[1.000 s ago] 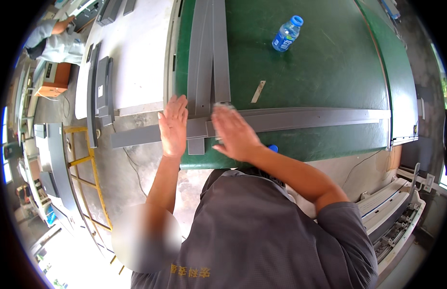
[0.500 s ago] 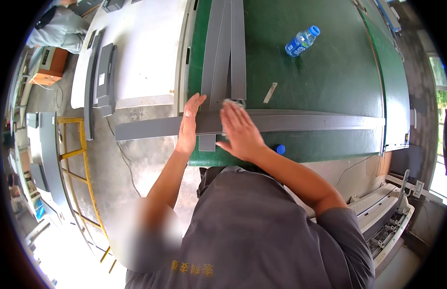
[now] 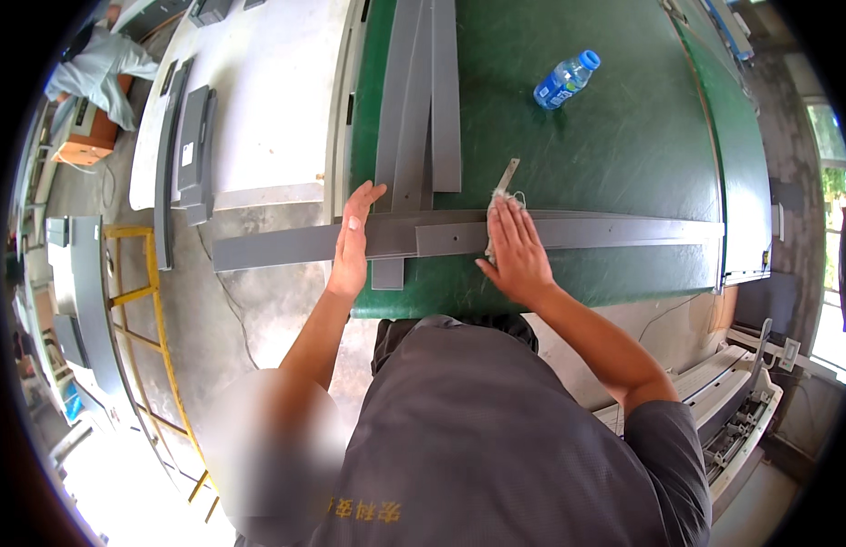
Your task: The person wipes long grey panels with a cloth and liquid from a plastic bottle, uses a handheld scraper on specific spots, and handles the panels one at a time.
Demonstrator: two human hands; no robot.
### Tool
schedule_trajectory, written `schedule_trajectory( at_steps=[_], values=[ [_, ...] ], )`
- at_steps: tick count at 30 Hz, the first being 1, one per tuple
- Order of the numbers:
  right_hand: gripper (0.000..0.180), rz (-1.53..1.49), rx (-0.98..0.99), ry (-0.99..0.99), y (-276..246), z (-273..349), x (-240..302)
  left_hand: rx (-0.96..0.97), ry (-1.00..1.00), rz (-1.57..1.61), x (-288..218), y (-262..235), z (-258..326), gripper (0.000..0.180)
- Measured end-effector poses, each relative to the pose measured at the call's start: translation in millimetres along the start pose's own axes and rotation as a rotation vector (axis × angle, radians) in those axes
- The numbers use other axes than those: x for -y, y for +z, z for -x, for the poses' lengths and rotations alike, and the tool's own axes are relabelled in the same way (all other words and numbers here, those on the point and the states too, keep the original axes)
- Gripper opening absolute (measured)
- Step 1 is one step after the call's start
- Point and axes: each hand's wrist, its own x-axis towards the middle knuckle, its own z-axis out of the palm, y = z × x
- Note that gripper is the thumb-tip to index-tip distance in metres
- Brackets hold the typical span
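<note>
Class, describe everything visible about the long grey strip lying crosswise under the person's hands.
The long grey strip is flat, narrow and matte, metal or plastic by its look. It lies crosswise on the green table, its left end overhanging the table edge above the floor. It crosses over upright grey strips. The left hand rests flat on it; the right hand presses a whitish cloth against it.

Your green tabletop point(image 3: 623, 137) fills the upper middle of the frame. A long grey strip point(image 3: 578, 232) lies across it near the lower edge, several grey strips point(image 3: 421, 91) run upward at centre, and a plastic water bottle point(image 3: 565, 80) lies at upper right.
</note>
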Motion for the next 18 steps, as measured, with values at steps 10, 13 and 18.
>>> schedule_trajectory(
  at_steps=[10, 13, 18],
  values=[
    [0.091, -0.177, -0.182, -0.075, 19, 23, -45, 0.164, 0.233, -0.249, -29, 87, -16, 0.073],
    [0.093, -0.135, -0.155, 0.086, 28, 73, -136, 0.332, 0.213, -0.333, -35, 145, -28, 0.062],
    [0.092, -0.273, -0.232, 0.113, 41, 140, -270, 0.614, 0.276, -0.645, -15, 294, -63, 0.062]
  ],
)
